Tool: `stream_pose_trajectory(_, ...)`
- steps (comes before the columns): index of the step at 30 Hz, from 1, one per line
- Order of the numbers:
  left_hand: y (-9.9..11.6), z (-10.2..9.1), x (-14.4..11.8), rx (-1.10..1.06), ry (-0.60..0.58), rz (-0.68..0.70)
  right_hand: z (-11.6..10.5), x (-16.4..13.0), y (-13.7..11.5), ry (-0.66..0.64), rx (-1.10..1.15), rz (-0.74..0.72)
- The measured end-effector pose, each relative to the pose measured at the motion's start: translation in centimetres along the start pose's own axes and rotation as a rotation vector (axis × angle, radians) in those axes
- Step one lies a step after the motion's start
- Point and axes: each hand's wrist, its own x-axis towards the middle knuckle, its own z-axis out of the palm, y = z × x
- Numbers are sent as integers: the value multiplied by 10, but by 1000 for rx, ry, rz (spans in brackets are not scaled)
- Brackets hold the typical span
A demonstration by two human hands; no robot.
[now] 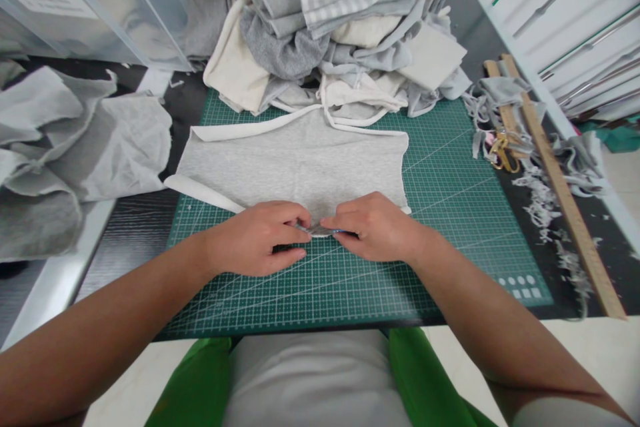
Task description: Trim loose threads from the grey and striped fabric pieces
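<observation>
A light grey knit fabric piece point(295, 160) with white bound edges lies spread on the green cutting mat point(300, 300). At its near edge, my left hand point(260, 237) has bent fingers gripping the hem, while its thumb lies lower, over the mat. My right hand point(377, 227) is closed in a pinch just to the right, at the same bit of hem. A sliver of a small metal tool with a blue part point(339, 231) shows between its fingers; most of it is hidden, so its kind is unclear. The two hands' fingertips nearly meet.
A tall heap of grey, cream and striped fabric pieces point(320, 33) stands behind the mat. More grey fabric point(115, 140) lies at left, below clear plastic bins point(125, 7). At right are a wooden ruler point(570, 207), gold-handled scissors point(504, 152) and fabric scraps point(543, 200).
</observation>
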Motion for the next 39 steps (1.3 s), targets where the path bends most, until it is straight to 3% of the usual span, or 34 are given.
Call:
stream_pose_trajectory(10, -2, -3, -1, -29, 16, 11, -5, 1, -2, -82, 26, 0)
stream_pose_trajectory(22, -2, -3, -1, -33, 38, -53, -2, -1, 0, 1, 30, 18)
stream_pose_trajectory(39, -2, -4, -2, -20, 10, -35, 2, 1, -4, -3, -29, -4)
